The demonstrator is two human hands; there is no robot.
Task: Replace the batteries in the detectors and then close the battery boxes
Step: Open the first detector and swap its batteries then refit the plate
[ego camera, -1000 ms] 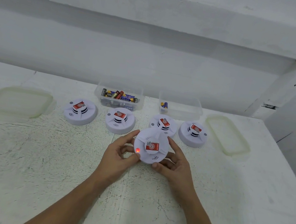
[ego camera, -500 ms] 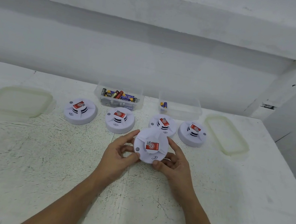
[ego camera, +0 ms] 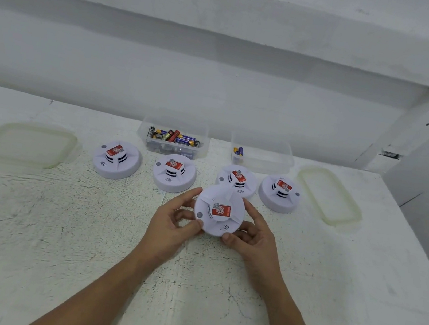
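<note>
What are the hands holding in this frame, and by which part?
One white detector, held by its rim: the left hand grips its left edge, the right hand its right edge.

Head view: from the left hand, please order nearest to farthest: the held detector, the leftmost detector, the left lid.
1. The held detector, in the left hand's grip, centre.
2. The leftmost detector, behind and left.
3. The left lid, far left.

left hand [ego camera: 170,222], right hand [ego camera: 254,241] — fingers curled, gripping detector [ego camera: 218,215] between
</note>
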